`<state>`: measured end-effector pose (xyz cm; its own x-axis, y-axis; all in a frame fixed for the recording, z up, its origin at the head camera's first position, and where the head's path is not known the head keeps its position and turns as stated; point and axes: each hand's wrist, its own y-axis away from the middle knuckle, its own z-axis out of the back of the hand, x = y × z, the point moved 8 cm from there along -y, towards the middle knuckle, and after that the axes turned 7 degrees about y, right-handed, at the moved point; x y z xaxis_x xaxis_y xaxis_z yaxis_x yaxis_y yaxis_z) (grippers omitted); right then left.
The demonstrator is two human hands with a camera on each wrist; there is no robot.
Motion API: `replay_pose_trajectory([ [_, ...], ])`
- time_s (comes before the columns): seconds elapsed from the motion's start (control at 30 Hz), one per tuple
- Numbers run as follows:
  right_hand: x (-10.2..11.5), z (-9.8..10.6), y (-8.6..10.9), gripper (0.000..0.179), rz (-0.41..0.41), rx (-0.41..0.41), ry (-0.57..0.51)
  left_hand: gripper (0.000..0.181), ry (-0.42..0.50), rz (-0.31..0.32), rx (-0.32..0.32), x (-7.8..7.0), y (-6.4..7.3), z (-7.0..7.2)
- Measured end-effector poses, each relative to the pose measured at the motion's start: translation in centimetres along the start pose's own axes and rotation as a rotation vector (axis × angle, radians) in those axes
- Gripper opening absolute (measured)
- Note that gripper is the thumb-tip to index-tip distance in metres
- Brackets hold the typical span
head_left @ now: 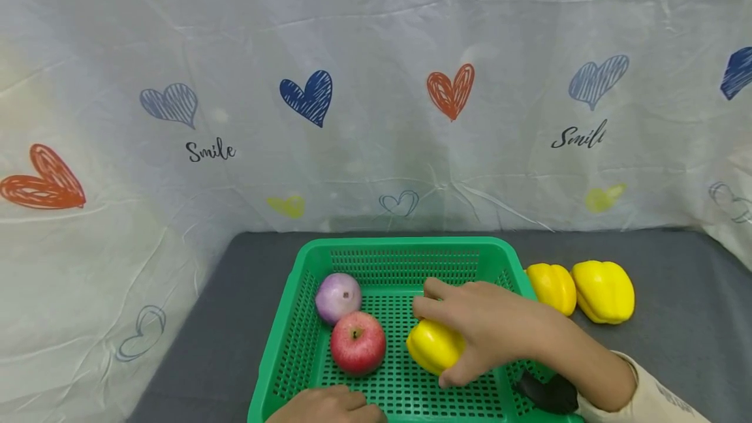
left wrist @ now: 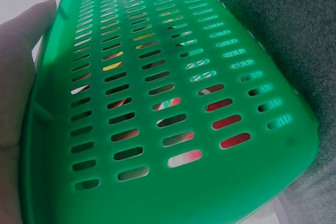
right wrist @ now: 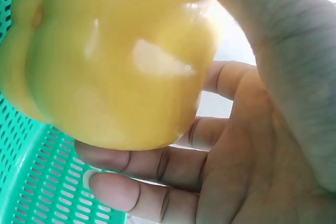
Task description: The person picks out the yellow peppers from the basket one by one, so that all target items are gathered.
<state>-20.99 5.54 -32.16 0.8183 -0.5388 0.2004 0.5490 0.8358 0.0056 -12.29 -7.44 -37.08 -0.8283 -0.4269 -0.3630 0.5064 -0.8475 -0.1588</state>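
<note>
A yellow bell pepper is in the grip of my right hand, over the right half of a green plastic basket. The right wrist view has the pepper between the thumb and curved fingers. At the basket's near side, my left hand grips the rim with bent fingers. The left wrist view shows that hand along the rim, beside the slotted outer wall. Inside the basket, a red apple lies close to a purple onion.
Two more yellow bell peppers lie on the dark grey table, right of the basket. A dark object of unclear kind shows beneath the right wrist. Behind the table hangs a pale cloth with printed hearts.
</note>
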Motion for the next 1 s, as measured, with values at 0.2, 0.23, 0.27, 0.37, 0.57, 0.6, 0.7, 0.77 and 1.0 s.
replay_pose_trajectory([
  [0.2, 0.4, -0.2, 0.3, 0.053, 0.021, 0.014, -0.006, 0.011, 0.014, -0.004, 0.008, 0.0, -0.1, -0.2],
  [0.23, 0.5, -0.1, 0.4, 0.053, 0.022, 0.015, -0.002, 0.012, 0.017, -0.005, 0.011, -0.1, -0.1, -0.2],
  [0.27, 0.6, -0.1, 0.4, 0.054, 0.022, 0.014, -0.001, 0.012, 0.019, -0.007, 0.013, -0.1, -0.1, -0.2],
  [0.37, 1.1, 0.1, 0.6, 0.054, 0.028, 0.009, 0.007, 0.012, 0.018, -0.011, 0.012, 0.0, 0.0, -0.2],
  [0.57, 2.4, 0.6, 1.0, 0.055, 0.044, -0.02, 0.033, 0.012, 0.033, -0.002, 0.009, 0.0, 0.0, -0.2],
  [0.6, 2.6, 0.7, 1.1, 0.054, 0.043, -0.024, 0.04, 0.011, 0.031, -0.003, 0.005, 0.0, 0.0, -0.1],
  [0.7, 2.9, 0.9, 1.5, 0.054, 0.04, -0.038, 0.057, 0.012, 0.034, -0.001, 0.006, 0.0, 0.0, -0.1],
  [0.77, 3.1, 1.0, 1.9, 0.054, 0.034, -0.044, 0.061, 0.013, 0.034, 0.002, 0.008, 0.0, 0.0, -0.1],
  [1.0, 3.1, 1.4, 2.9, 0.052, 0.019, -0.059, 0.052, 0.015, 0.042, 0.008, 0.022, 0.1, 0.1, -0.3],
])
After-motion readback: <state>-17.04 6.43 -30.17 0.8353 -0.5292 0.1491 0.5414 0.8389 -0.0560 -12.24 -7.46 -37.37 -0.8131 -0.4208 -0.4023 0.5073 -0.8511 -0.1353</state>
